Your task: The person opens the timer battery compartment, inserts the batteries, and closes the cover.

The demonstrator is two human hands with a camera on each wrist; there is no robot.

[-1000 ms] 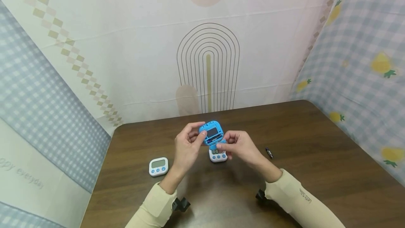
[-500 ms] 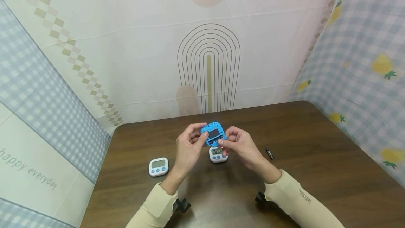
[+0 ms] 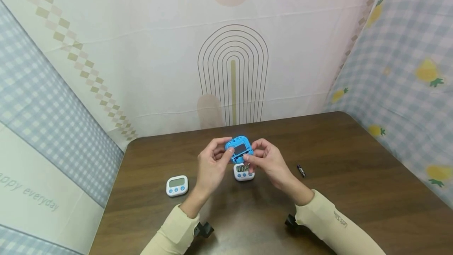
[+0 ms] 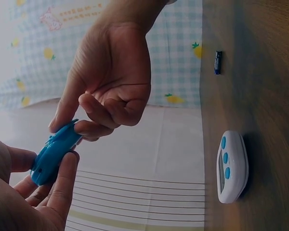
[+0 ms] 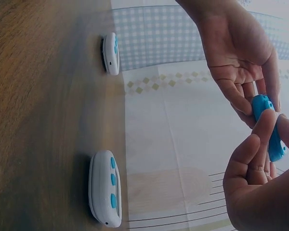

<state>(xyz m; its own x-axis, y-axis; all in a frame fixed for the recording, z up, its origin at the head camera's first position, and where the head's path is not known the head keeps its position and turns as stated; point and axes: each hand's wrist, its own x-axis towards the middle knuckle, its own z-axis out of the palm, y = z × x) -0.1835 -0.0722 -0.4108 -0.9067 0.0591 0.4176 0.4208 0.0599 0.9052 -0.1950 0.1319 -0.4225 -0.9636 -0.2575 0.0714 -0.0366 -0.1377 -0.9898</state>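
Note:
A blue timer (image 3: 244, 141) is raised above the table, its back with a dark rectangle facing the head camera. My left hand (image 3: 211, 164) grips its left side between thumb and fingers. At its lower right edge, my right hand (image 3: 270, 164) pinches with thumb and index finger, by the battery slot. A small blue cover seems to lie over that slot; the thumb partly hides it. In the left wrist view the blue timer (image 4: 53, 154) shows edge-on, held by both hands. Just below the hands stands a white timer (image 3: 244, 173) with a lit-digit display, partly covered by right fingers.
Another white timer (image 3: 177, 186), its display blank, lies left of the hands. A small dark battery (image 3: 301, 171) lies to the right on the brown wooden table (image 3: 339, 207). Patterned cloth hangs (image 3: 162, 70) behind the table and at both sides.
My right hand has moved the small blue cover up from below the timer onto its battery slot. The battery inside showed earlier and is now mostly hidden. The left hand keeps its grip.

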